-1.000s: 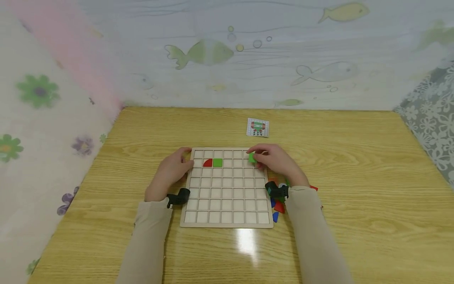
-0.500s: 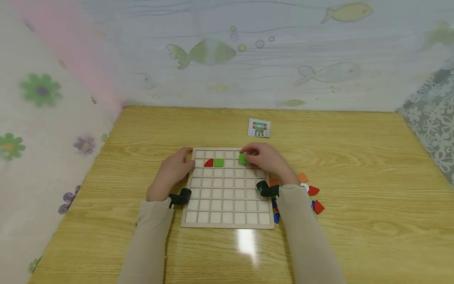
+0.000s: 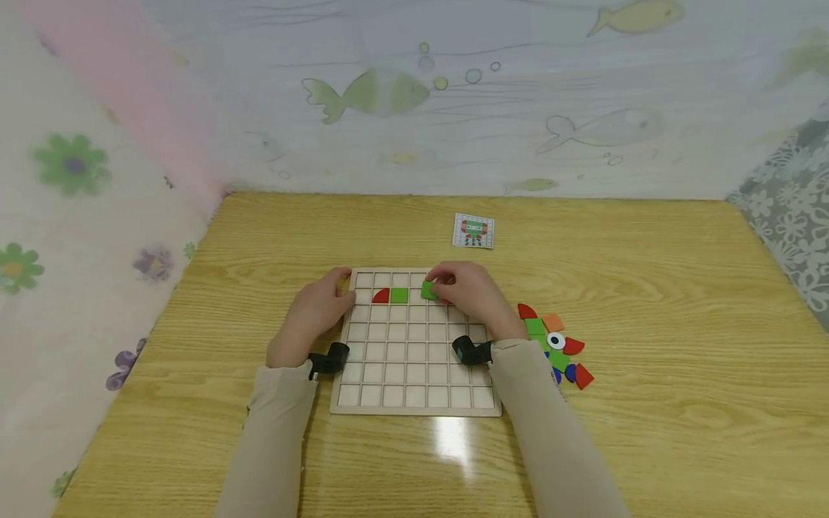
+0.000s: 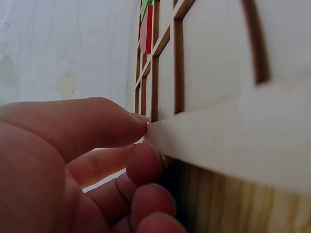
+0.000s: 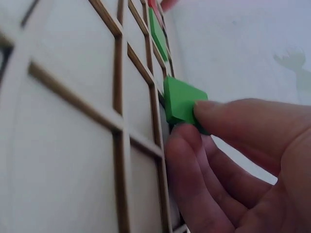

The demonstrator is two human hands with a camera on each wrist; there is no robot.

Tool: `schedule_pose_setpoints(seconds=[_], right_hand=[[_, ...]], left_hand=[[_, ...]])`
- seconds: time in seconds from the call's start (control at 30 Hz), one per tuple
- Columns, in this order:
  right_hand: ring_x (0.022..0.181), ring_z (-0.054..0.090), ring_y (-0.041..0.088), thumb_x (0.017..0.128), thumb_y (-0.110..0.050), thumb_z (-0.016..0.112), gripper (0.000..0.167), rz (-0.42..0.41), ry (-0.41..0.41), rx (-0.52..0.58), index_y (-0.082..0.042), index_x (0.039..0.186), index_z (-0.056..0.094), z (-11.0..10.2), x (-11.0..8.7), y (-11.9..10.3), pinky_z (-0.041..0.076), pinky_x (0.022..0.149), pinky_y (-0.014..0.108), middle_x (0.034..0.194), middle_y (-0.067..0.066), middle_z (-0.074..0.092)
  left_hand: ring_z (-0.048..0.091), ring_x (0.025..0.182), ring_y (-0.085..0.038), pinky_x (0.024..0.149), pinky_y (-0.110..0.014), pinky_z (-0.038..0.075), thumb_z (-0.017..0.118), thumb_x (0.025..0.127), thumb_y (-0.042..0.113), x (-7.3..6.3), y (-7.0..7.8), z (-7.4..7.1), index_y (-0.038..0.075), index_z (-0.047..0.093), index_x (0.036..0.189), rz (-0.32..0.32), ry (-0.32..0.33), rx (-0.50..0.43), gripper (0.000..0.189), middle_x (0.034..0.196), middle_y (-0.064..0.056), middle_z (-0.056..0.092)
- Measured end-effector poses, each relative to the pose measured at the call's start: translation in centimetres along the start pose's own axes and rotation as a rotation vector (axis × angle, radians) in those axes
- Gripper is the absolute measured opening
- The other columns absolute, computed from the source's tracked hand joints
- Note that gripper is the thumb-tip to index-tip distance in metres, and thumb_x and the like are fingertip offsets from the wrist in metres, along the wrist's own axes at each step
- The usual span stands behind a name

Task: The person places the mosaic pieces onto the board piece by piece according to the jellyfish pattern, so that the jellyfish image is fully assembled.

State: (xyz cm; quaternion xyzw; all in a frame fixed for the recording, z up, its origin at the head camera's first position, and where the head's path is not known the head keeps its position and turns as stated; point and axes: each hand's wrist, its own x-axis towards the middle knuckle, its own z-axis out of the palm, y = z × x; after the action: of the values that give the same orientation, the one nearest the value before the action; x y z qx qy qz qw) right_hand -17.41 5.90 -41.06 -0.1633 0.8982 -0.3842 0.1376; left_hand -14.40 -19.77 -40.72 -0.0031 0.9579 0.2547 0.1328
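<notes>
A wooden grid board (image 3: 416, 374) lies on the table. In its second row from the back sit a red quarter-circle tile (image 3: 381, 296) and, touching its right side, a green square tile (image 3: 399, 296). My right hand (image 3: 469, 291) pinches a second green square tile (image 5: 182, 102) between thumb and fingers. This tile is tilted close over the board, right of the placed green one. At the board's left edge, my left hand (image 3: 317, 309) holds the rim, thumb at the top and curled fingertips (image 4: 153, 201) against the side and underneath.
Right of the board lies a loose pile of red, green, blue and orange tiles, with a white eye tile (image 3: 555, 340) among them; my right sleeve (image 3: 550, 417) hides part of it. A small pattern card (image 3: 474, 231) lies behind the board, before the wall.
My right hand has moved left over the board with the green square tile, towards the placed green one. More of the tile pile shows. The left hand stays at the board's edge.
</notes>
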Motion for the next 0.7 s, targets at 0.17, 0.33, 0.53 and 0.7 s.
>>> schedule_pose_setpoints(seconds=[0.17, 0.33, 0.53, 0.7], right_hand=[[0.08, 0.052, 0.012, 0.084, -0.02, 0.061, 0.013, -0.003, 0.046, -0.043, -0.02, 0.096, 0.066, 0.6, 0.1, -0.6, 0.042, 0.074, 0.029, 0.087, -0.006, 0.059], [0.078, 0.051, 0.012, 0.084, -0.02, 0.061, 0.013, 0.001, 0.066, -0.064, -0.017, 0.095, 0.066, 1.2, 0.2, -1.1, 0.042, 0.072, 0.028, 0.086, -0.006, 0.06], [0.077, 0.051, 0.011, 0.084, -0.02, 0.061, 0.013, -0.005, 0.069, -0.089, -0.017, 0.095, 0.067, 1.7, 0.1, -1.5, 0.042, 0.072, 0.028, 0.085, -0.007, 0.06], [0.076, 0.05, 0.013, 0.083, -0.019, 0.061, 0.012, -0.012, 0.065, -0.1, -0.016, 0.093, 0.067, 1.7, 0.1, -1.6, 0.041, 0.07, 0.028, 0.083, -0.005, 0.058]], left_hand=[[0.048, 0.06, -0.018, 0.06, -0.031, 0.037, 0.046, 0.09, 0.029, -0.1, 0.0, -0.1, 0.014, 0.035, 0.136, -0.001, 0.0, -0.004, 0.051, 0.078, -0.002, 0.053], [0.048, 0.058, -0.017, 0.058, -0.031, 0.037, 0.046, 0.09, 0.029, -0.1, 0.1, -0.1, 0.014, 0.035, 0.137, -0.005, 0.001, -0.011, 0.05, 0.077, -0.002, 0.053], [0.047, 0.058, -0.017, 0.057, -0.031, 0.037, 0.047, 0.09, 0.029, -0.1, 0.2, 0.0, 0.014, 0.035, 0.136, -0.003, 0.002, -0.017, 0.05, 0.077, -0.002, 0.052], [0.046, 0.06, -0.018, 0.058, -0.031, 0.036, 0.047, 0.089, 0.029, -0.1, 0.1, 0.0, 0.014, 0.036, 0.136, -0.001, 0.004, -0.012, 0.05, 0.075, -0.002, 0.051]])
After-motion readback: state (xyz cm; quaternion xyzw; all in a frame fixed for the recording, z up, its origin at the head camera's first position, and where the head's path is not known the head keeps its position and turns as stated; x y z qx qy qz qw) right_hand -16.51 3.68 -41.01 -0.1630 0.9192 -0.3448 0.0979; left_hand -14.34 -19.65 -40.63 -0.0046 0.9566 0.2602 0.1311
